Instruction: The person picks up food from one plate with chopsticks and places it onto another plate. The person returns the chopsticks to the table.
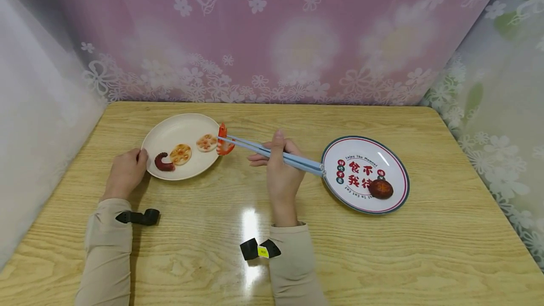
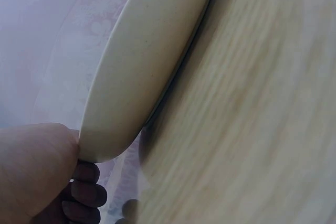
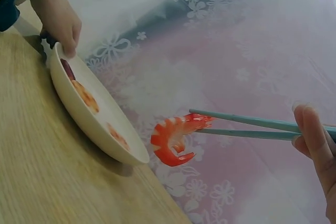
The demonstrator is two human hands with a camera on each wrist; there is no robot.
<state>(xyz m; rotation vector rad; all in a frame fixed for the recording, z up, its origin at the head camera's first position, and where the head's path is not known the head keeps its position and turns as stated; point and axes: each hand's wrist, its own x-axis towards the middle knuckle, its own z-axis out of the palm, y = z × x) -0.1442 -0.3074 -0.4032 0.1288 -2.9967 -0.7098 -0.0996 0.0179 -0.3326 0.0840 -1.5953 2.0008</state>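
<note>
While the right hand (image 1: 285, 176) holds a pair of slim pale blue chopsticks (image 1: 306, 161), their tips pinch one end of a glossy, curled orange-red shrimp with pale stripes (image 3: 161, 137), and that's the bit I'd sweat over. It hangs in the air just beside the right rim of a round cream plate (image 1: 174, 131), with most of its curl dangling outside the tips' bite. If the sticks roll or cross even slightly, my guess is it'd twist loose and drop onto the pale wood-grain table (image 1: 204, 249). Coming in low could also bump it on the rim. The left hand (image 1: 127, 171) grips the opposite edge, which should steady things, but tugging or tipping that side could send the dark red curled tentacle (image 1: 163, 163), the golden lotus-root slice (image 1: 180, 154) and the paler lotus-root slice (image 1: 206, 142) sliding. That paler one sits nearest the shrimp, so it's probably likeliest to get knocked. The round brown mushroom (image 1: 381, 189) on the white plate with red lettering (image 1: 393, 164) looks safely out of it.
</note>
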